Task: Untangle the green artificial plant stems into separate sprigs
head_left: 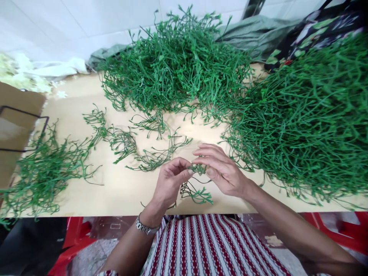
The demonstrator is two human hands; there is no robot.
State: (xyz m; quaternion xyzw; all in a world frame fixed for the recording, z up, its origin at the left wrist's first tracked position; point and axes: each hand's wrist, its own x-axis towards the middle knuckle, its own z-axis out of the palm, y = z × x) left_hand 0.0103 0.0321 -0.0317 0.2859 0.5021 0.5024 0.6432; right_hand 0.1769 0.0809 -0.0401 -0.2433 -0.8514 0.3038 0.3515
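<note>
- I see the left hand (pixel 168 180), fingers pinching a thin, green, plastic-looking sprig (pixel 199 168) aligned roughly nine-to-three o'clock.
- Right hand (pixel 225 172): fingers narrow at its three-o'clock end; whether gripping, I can't tell.

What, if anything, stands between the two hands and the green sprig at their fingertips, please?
Nothing visible does: the green sprig sits right between the fingertips of the left hand and the right hand. A small bunch of stems shows just below, nearer the person, outside that gap.
</note>
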